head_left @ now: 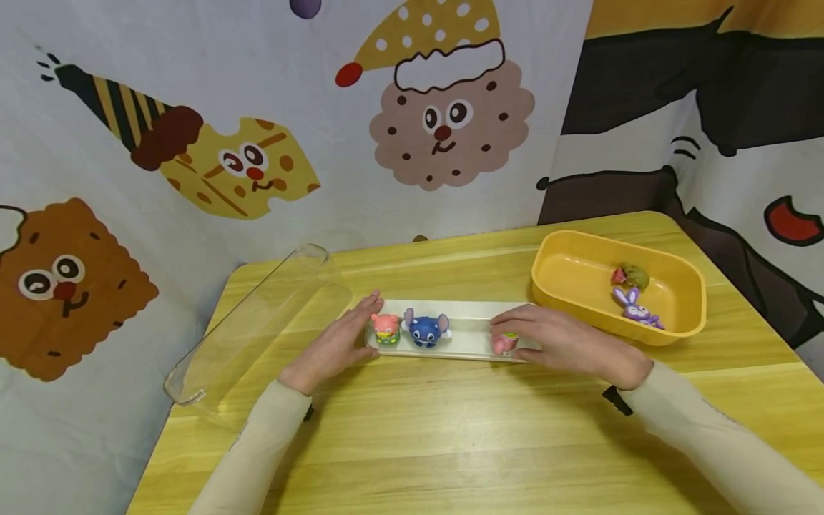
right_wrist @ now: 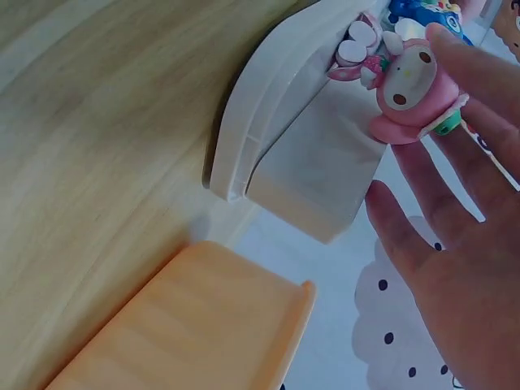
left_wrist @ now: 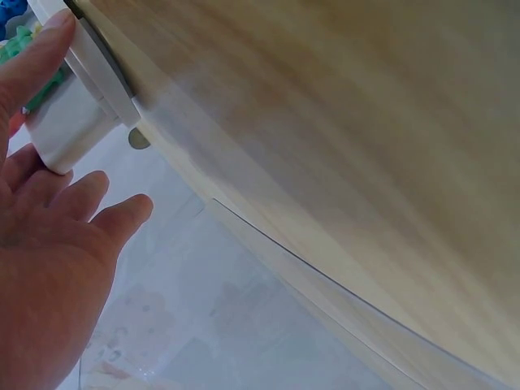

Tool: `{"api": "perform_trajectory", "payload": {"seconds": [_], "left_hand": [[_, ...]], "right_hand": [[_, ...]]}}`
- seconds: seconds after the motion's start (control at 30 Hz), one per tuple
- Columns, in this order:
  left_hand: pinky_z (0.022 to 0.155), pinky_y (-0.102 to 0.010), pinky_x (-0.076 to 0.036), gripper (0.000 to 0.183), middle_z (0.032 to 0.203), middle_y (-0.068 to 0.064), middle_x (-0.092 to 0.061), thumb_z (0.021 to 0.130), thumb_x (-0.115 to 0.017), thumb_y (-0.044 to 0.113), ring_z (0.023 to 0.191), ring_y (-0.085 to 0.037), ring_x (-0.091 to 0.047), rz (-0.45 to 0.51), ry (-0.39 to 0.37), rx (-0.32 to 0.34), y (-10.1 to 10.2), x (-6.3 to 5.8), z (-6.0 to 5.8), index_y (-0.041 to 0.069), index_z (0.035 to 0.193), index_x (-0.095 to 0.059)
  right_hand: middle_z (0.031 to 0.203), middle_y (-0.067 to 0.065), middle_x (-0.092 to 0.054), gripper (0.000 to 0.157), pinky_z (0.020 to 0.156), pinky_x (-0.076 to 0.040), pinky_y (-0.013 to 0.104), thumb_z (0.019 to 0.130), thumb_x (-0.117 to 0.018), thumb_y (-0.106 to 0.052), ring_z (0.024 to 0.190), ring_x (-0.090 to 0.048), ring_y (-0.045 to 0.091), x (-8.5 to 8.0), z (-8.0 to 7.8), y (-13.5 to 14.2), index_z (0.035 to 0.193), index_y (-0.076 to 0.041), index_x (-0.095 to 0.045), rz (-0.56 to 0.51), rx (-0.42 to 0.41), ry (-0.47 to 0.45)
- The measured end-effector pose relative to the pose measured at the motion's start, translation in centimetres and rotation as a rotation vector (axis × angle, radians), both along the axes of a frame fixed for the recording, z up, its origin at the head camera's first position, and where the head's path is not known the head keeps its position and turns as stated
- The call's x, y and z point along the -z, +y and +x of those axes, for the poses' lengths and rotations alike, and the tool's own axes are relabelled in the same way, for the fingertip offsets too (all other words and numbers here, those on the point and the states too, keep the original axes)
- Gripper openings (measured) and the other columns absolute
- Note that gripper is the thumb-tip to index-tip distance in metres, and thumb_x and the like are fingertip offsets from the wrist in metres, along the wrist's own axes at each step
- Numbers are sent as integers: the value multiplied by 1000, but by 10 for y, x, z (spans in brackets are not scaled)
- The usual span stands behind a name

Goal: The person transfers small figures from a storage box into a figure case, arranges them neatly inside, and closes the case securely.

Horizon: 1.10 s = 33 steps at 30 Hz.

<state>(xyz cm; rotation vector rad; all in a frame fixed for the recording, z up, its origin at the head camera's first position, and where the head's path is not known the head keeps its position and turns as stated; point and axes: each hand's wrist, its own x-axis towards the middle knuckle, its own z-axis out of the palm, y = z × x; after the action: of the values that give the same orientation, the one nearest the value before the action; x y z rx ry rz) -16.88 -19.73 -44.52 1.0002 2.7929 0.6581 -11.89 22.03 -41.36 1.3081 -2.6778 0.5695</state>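
A long white tray (head_left: 466, 347) lies across the table with toy figures on it. At its left end my left hand (head_left: 331, 350) grips the tray, thumb at the front edge (left_wrist: 89, 73) and fingers round the far side. Beside that hand sits a pink and green figure (head_left: 385, 330), then a blue big-eared figure (head_left: 426, 330). Toward the right end, my right hand (head_left: 560, 337) holds a pink figure with a white face (right_wrist: 414, 81) between thumb and fingers. From the head, the fingers partly cover this figure.
A yellow bin (head_left: 553, 304) stands at the right, holding a purple rabbit figure (head_left: 636, 309) and an olive-green figure (head_left: 634, 276). At the left rests a clear plastic cover (head_left: 257, 322). A printed cloth (head_left: 347, 143) hangs behind the table (head_left: 412, 429).
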Motion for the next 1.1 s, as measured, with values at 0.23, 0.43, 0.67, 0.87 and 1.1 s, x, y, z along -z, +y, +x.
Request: {"api": "perform_trajectory", "payload": {"seconds": [0.23, 0.43, 0.67, 0.87, 1.1], "left_hand": [[124, -50, -26, 92, 173, -6, -16, 90, -83, 18, 156, -28, -23, -3, 2, -5, 0, 0, 0, 6, 163, -29], [124, -50, -27, 92, 173, -6, -16, 90, -83, 18, 156, -28, -23, -4, 2, -5, 0, 0, -1, 6, 163, -29], [124, -51, -28, 92, 173, -8, -16, 90, -83, 18, 156, -29, -23, -8, 10, -4, 0, 0, -1, 6, 164, -29], [123, -50, -28, 93, 172, -8, -16, 90, -83, 18, 156, -29, -22, -15, 17, -2, 1, -1, 0, 7, 164, -28], [124, -50, -28, 92, 173, -7, -16, 90, -83, 18, 156, -28, -23, -7, 11, -5, 1, -1, 1, 7, 164, -29]], "right_hand": [[119, -4, -72, 35, 89, -60, 34, 83, -89, -12, 108, -66, 13, 2, -3, -4, 115, -14, -76, -50, -9, 95], [118, -8, -71, 31, 88, -60, 33, 87, -86, -21, 106, -65, 9, -1, -2, -13, 116, -19, -75, -52, 88, 37], [111, -4, -73, 32, 76, -59, 29, 88, -85, -27, 90, -64, 8, -6, -3, -30, 116, -15, -75, -116, 180, -29], [104, -1, -74, 31, 71, -58, 27, 88, -85, -26, 83, -65, 12, -4, -4, -41, 114, -11, -76, -140, 205, -21], [107, 2, -75, 30, 75, -61, 28, 90, -83, -27, 87, -67, 10, -2, -5, -48, 113, -9, -76, -130, 212, 15]]}}
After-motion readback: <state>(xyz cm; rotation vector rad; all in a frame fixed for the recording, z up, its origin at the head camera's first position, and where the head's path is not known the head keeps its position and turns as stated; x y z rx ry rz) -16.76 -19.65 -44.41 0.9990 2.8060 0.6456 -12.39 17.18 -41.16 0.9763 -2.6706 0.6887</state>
